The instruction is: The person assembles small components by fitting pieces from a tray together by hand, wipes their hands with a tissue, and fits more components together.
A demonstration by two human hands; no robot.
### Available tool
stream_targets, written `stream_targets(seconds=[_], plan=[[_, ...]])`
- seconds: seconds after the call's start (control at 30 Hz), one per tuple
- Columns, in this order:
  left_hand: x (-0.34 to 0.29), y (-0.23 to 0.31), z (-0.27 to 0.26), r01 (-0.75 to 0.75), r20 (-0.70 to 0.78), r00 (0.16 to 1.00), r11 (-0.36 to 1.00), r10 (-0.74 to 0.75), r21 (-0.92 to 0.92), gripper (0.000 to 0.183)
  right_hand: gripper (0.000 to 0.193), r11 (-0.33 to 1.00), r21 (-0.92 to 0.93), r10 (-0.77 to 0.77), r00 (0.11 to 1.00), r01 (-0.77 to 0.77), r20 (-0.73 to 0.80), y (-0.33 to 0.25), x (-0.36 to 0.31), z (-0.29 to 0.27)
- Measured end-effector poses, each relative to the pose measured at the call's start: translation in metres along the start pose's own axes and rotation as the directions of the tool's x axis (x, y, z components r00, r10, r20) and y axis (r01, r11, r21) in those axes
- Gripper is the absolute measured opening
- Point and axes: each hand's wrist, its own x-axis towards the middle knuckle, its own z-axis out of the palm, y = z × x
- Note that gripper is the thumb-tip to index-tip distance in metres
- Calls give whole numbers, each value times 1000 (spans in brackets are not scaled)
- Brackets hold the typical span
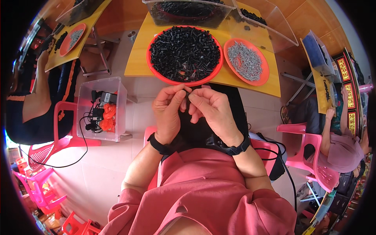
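Observation:
My left hand [167, 113] and my right hand [213, 111] meet above my lap, just short of the table edge. A small black piece [187, 91] sits between the fingertips of my left hand, mostly hidden by them. My right thumb and forefinger are pinched together right beside it; what they hold is too small to make out. Beyond my hands stands a round red basin [221, 58] heaped with small black tube-like plastic pieces [184, 51]. To its right, an orange-red plate [260, 78] carries a pile of small silver-grey, screw-like parts [245, 60].
Clear plastic bins [188, 17] with black pieces stand behind the basin on the yellow table [137, 58]. At left, a clear box [82, 107] holds adapters, cables and orange bags. Other people sit at tables on both sides, near pink chairs [309, 150]. A black cable [289, 172] hangs at my right.

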Motion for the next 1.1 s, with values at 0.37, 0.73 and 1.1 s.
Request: stream_targets(seconds=[0.37,0.73,1.1], plan=[[-1,-3,3,-54,1,999,998,54,11,14,18,996,69,-47,999,48,-18,8,-1,6],[-4,-5,2,-44,14,999,998,44,55,16,18,992,-112,-51,998,48,-22,-1,-1,-1],[-3,-6,1,246,50,968,903,-244,-352,18,17,994,96,47,999,-48,15,2,3,-3]])
